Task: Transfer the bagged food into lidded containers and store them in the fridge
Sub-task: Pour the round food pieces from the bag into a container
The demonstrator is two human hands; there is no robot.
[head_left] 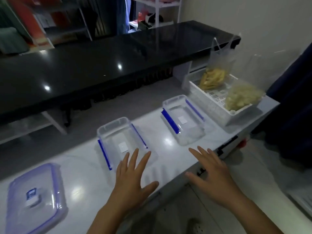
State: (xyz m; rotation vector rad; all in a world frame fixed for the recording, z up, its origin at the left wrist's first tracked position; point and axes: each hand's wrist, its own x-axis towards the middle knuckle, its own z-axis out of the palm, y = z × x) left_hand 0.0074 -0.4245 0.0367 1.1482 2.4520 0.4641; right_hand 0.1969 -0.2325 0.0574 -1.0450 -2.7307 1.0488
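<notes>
Two clear containers with blue clips stand open on the white counter: the near one (121, 141) at centre, the far one (184, 120) to its right. A purple-rimmed lid (35, 196) lies flat at the left. A white basket (214, 107) at the right holds a bag of yellow strips (213, 78) and a bag of pale chunks (241, 98). My left hand (133, 181) hovers flat, fingers spread, just in front of the near container. My right hand (212, 174) is spread over the counter's front edge, holding nothing.
A glossy black counter (84, 68) runs behind and above the white one. Shelving (158, 12) with red items stands at the back. A dark blue cloth (293, 102) hangs at the right. Floor tiles (177, 217) show below the counter's edge.
</notes>
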